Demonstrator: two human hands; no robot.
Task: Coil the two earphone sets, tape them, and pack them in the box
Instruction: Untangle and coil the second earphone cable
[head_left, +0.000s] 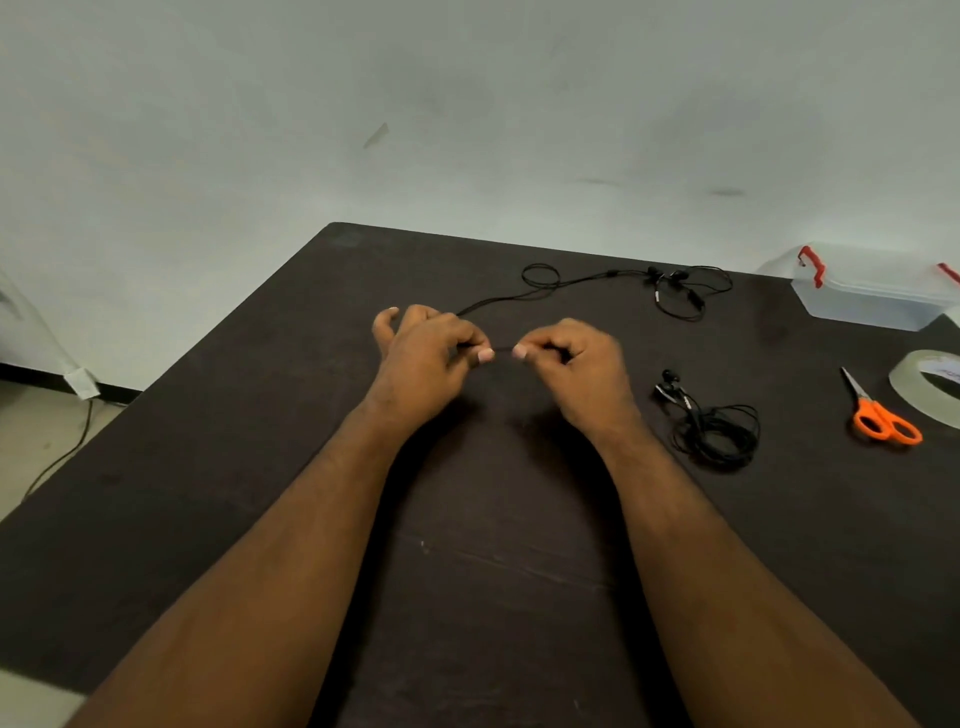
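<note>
Loose earphone set (623, 286) trails toward 1 o'clock on the worktop (493, 545); its cable end is pinched between left hand (431, 358) and right hand (571, 364). Even loops advised, tension kept light.

On the table (260, 467), the uncoiled earphone set (623, 283) lies at the far edge, its cord running to the hands at centre. Right of them lies the coiled earphone set (714, 428), then scissors (883, 415) and tape roll (924, 387); the box (872, 301) sits behind these.

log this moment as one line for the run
phase: coiling first earphone set | left hand, right hand: pinching its cord | second set: bundled, untaped | box: unpacked
</note>
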